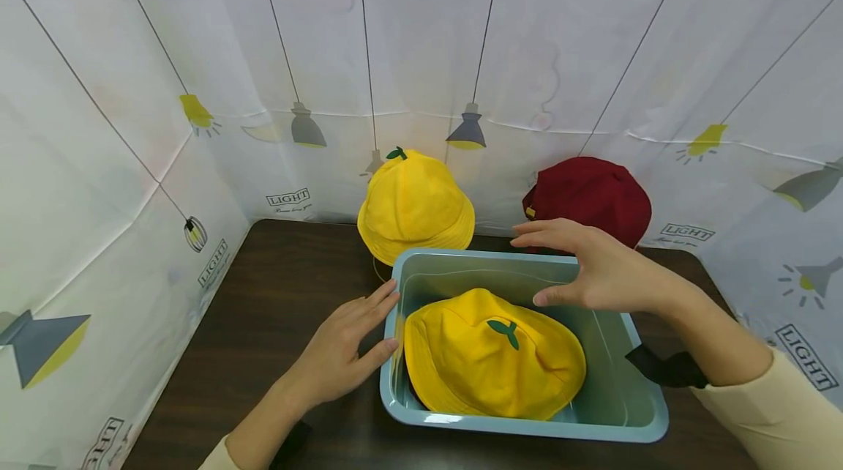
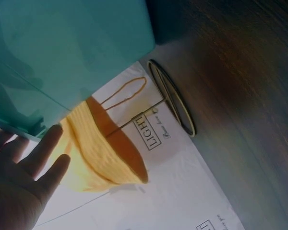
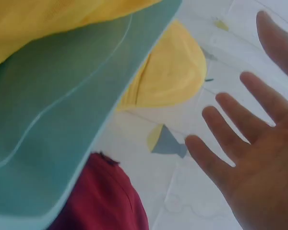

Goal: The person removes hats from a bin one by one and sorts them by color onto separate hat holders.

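A yellow bucket hat (image 1: 461, 360) with a green sprout on its crown lies in a light blue plastic tub (image 1: 527, 429). Fingertips of my left hand (image 1: 339, 349) are at the tub's left rim, fingers straight and thumb apart. My right hand (image 1: 586, 261), spread and holding nothing, hovers over the tub's far right side. In the right wrist view the right hand (image 3: 259, 163) shows straight, separated fingers. Behind the tub are a second yellow hat (image 1: 415, 199), also with a sprout, and a dark red cap (image 1: 596, 195).
The left wrist view shows the rear yellow hat (image 2: 98, 148) on a wire stand (image 2: 175, 103) with a round base. A dark wooden table (image 1: 283, 294) carries everything. White curtains (image 1: 421, 31) printed with lamps enclose its back and sides.
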The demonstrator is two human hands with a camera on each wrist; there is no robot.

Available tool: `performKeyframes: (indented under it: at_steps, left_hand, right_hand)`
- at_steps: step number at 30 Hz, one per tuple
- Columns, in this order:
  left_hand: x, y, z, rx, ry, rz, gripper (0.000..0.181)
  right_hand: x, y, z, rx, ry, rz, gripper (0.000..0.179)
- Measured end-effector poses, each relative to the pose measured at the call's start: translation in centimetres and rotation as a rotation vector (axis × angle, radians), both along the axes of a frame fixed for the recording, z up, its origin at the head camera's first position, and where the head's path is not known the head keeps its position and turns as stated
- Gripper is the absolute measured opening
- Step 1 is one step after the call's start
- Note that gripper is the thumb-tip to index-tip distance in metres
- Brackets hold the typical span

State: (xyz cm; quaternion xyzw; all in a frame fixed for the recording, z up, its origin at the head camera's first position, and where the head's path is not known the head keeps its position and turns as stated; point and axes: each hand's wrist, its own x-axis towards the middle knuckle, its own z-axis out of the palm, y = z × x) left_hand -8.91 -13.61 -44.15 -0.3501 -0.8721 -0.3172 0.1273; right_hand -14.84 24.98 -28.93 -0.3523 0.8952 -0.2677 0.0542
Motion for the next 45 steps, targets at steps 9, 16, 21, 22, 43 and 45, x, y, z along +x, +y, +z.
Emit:
performKeyframes:
  at_steps: [9, 16, 21, 22, 43, 45]
  left_hand:
    - [-0.1, 0.0, -0.2, 0.01, 0.005, -0.005, 0.061]
    - [0.0, 0.0, -0.2, 0.015, 0.001, 0.001, 0.061]
    - [0.1, 0.0, -0.2, 0.016, -0.013, 0.004, 0.061]
    - [0.1, 0.0, -0.1, 0.016, -0.015, 0.005, 0.06]
    - [0.1, 0.1, -0.2, 0.025, -0.001, 0.003, 0.059]
    - [0.1, 0.1, -0.3, 0.027, 0.009, 0.004, 0.058]
  right_hand:
    - [0.2, -0.6, -1.1, 0.026, -0.218, 0.072, 0.074]
    - [0.1, -0.8, -2.3, 0.085, -0.304, 0.184, 0.077]
    - [0.1, -0.9, -2.8, 0.103, -0.372, 0.22, 0.078]
    - [0.1, -1.0, -2.9, 0.106, -0.39, 0.221, 0.078]
    - [-0.1, -1.7, -4.2, 0.068, -0.405, 0.269, 0.053]
    - [-0.2, -1.7, -4.3, 0.047, -0.39, 0.285, 0.048]
